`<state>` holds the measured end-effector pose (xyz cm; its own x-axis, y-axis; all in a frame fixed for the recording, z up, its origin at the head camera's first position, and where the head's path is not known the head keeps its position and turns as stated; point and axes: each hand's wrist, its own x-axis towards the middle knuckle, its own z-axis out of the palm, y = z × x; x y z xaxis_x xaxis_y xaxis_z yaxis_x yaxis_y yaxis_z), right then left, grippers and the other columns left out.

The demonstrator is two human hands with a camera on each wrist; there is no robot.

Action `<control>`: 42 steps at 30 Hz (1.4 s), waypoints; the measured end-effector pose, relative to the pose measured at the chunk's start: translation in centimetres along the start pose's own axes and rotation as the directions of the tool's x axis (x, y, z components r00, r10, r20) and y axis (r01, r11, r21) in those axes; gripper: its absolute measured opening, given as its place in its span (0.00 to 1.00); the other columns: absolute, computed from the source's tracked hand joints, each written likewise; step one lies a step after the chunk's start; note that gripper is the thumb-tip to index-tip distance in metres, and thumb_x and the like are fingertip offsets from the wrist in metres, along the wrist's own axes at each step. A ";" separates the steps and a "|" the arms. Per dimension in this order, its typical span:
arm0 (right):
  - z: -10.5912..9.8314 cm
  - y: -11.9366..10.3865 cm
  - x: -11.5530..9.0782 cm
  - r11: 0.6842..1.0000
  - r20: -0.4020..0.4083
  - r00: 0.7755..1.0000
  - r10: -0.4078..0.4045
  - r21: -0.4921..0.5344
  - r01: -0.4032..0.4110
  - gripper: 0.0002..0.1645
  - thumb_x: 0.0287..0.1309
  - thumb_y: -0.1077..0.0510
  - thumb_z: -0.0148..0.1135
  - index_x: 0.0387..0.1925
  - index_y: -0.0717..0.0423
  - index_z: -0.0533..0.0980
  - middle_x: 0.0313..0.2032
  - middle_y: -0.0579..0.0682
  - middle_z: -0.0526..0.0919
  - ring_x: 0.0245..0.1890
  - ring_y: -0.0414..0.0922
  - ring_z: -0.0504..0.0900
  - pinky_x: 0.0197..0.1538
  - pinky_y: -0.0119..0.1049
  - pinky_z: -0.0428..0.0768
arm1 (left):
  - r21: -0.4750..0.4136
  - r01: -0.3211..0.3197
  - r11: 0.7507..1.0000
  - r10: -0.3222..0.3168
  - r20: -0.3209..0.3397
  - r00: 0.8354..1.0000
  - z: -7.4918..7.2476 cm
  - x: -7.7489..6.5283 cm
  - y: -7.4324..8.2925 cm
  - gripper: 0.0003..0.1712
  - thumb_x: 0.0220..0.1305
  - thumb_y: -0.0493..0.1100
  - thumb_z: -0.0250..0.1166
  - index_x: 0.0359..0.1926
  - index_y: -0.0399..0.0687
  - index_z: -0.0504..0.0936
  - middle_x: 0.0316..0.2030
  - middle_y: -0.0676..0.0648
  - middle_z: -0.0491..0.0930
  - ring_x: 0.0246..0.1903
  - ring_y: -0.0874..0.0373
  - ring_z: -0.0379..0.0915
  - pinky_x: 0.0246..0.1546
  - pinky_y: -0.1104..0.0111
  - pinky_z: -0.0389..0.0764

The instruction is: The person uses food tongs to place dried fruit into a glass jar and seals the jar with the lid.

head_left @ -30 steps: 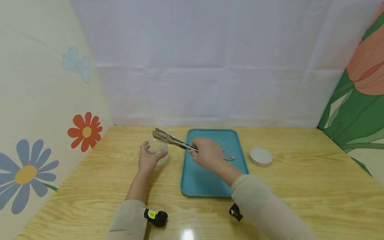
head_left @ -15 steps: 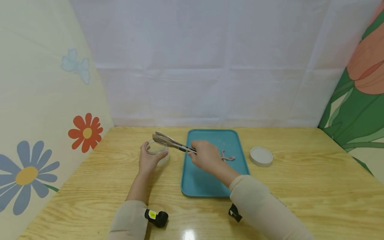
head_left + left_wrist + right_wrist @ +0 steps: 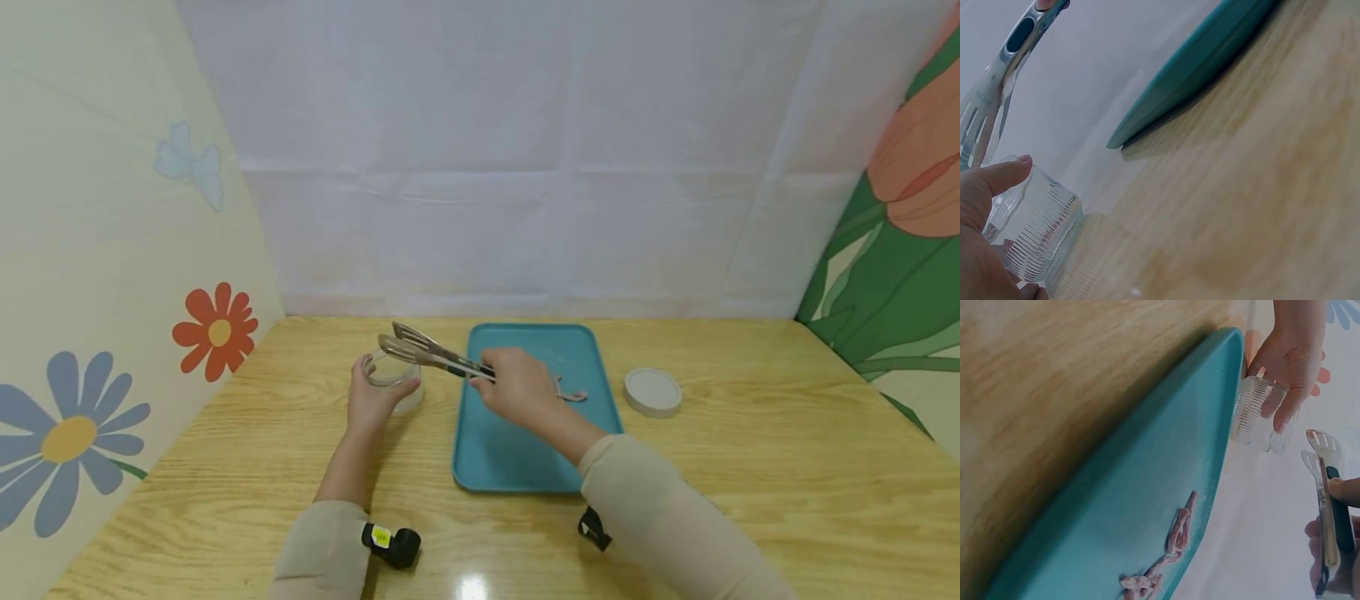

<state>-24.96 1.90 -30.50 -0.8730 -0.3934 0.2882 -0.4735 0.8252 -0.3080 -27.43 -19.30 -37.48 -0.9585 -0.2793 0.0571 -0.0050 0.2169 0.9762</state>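
Note:
My left hand (image 3: 367, 404) grips a clear ribbed glass jar (image 3: 1041, 240) standing on the table left of the tray, thumb and fingers around its side near the rim. My right hand (image 3: 519, 385) holds metal tongs (image 3: 408, 348) with dark inlays on the handles. Their slotted heads overlap the jar's mouth in the head view, spread apart with nothing seen between them. On the teal tray (image 3: 510, 458) lie thin pinkish strips, like raw meat (image 3: 1179, 534), dusted whitish and partly hidden behind the right hand in the head view.
Right of the tray a round whitish lid (image 3: 652, 392) lies on the wooden table (image 3: 750, 467). A white cloth (image 3: 525, 208) hangs behind the table, with flower-printed panels at both sides. Black cameras (image 3: 393, 546) sit at the wrists.
The tongs dipped slightly toward the jar and rose again, and their heads have parted. My left hand and the jar have stayed in place.

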 end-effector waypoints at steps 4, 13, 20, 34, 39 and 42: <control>-0.7 0.0 0.2 1.000 -0.013 1.000 0.011 0.003 -0.011 0.14 0.52 0.48 0.57 0.20 0.49 0.67 0.14 0.44 0.66 0.12 0.39 0.63 0.13 0.31 0.59 | 0.008 -0.002 1.000 0.002 -0.004 1.000 0.0 0.1 -0.1 0.55 0.42 0.44 0.70 0.64 0.43 0.42 0.61 0.37 0.48 0.58 0.41 0.45 0.55 0.53 0.53; -2.1 0.4 0.5 0.997 -0.045 0.998 0.048 -0.061 -0.051 0.14 0.50 0.47 0.58 0.21 0.50 0.68 0.16 0.44 0.67 0.13 0.40 0.64 0.12 0.31 0.59 | 0.022 0.007 1.000 -0.007 -0.024 1.000 0.2 0.2 0.0 0.55 0.42 0.41 0.70 0.64 0.43 0.43 0.60 0.37 0.50 0.58 0.40 0.45 0.55 0.53 0.52; -3.4 1.3 0.2 0.997 -0.055 0.997 0.063 -0.041 -0.065 0.14 0.51 0.47 0.58 0.23 0.52 0.69 0.14 0.46 0.67 0.10 0.40 0.61 0.11 0.31 0.57 | 0.024 0.008 1.000 -0.008 -0.015 1.000 0.1 0.1 0.1 0.55 0.42 0.42 0.70 0.64 0.43 0.42 0.60 0.37 0.49 0.58 0.41 0.45 0.55 0.53 0.52; -6.1 4.3 -1.0 0.992 -0.064 0.995 0.079 -0.093 -0.084 0.20 0.49 0.47 0.59 0.17 0.54 0.63 0.13 0.47 0.59 0.11 0.41 0.56 0.14 0.32 0.54 | 0.017 0.008 1.000 -0.008 -0.001 1.000 0.0 0.0 0.1 0.56 0.42 0.43 0.70 0.65 0.43 0.41 0.61 0.37 0.48 0.59 0.40 0.43 0.55 0.52 0.52; -6.8 5.6 -1.6 0.990 -0.055 0.996 0.074 -0.120 -0.080 0.20 0.48 0.48 0.60 0.16 0.55 0.63 0.13 0.47 0.59 0.12 0.41 0.55 0.14 0.32 0.53 | 0.010 0.010 1.000 -0.010 -0.003 1.000 -0.1 0.0 0.1 0.56 0.42 0.43 0.70 0.65 0.44 0.41 0.61 0.38 0.48 0.59 0.41 0.43 0.55 0.53 0.52; -7.1 6.4 -2.1 0.986 -0.030 0.995 0.095 -0.138 -0.098 0.21 0.48 0.48 0.60 0.16 0.54 0.62 0.13 0.47 0.58 0.12 0.41 0.55 0.14 0.32 0.52 | 0.017 0.010 1.000 -0.010 0.002 1.000 0.0 0.0 0.0 0.57 0.42 0.44 0.70 0.65 0.44 0.40 0.61 0.38 0.47 0.59 0.41 0.43 0.55 0.52 0.53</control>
<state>-25.29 10.86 -26.61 -0.9101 -0.3012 0.2846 -0.3651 0.9076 -0.2071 -27.38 -19.32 -37.45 -0.9591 -0.2792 0.0467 -0.0195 0.2297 0.9731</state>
